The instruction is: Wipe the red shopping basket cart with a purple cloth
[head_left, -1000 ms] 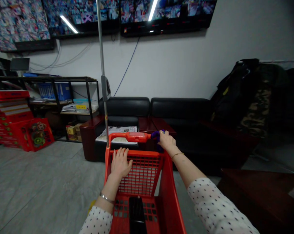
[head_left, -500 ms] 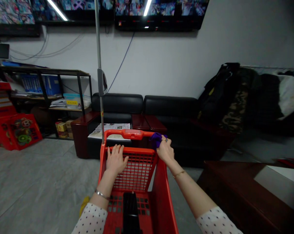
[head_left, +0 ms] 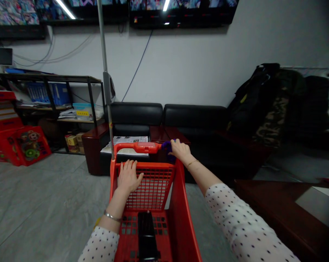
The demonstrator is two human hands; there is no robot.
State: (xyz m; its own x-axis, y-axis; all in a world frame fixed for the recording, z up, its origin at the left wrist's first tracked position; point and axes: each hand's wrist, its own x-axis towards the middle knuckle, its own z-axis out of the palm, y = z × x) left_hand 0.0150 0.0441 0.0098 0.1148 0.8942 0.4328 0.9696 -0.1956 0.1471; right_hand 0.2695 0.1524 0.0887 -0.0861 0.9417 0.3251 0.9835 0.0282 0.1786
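A red plastic shopping cart (head_left: 180, 214) stands before me, with a grid panel at its far end and a handlebar (head_left: 146, 147) above that. My left hand (head_left: 128, 176) rests on the panel's top rim, fingers spread out. At the handlebar's right end, my right hand (head_left: 180, 150) is closed on a purple cloth (head_left: 167, 147), pressing it against the bar; part of the cloth is hidden behind the fingers. A black box-like object (head_left: 147, 234) lies on the cart's floor. From the cart's left corner rises a metal pole (head_left: 103, 47).
Behind the cart is a black sofa (head_left: 194, 116) with newspapers (head_left: 139, 139) on it. Red boxes (head_left: 30, 145) and a shelf (head_left: 71, 78) stand left. A dark wooden table (head_left: 273, 203) is close on the right, and coats (head_left: 273, 98) hang beyond it.
My right hand has slid a little left and upward with the purple cloth along the handlebar's right end. My left hand keeps its place on the rim. The view has shifted slightly.
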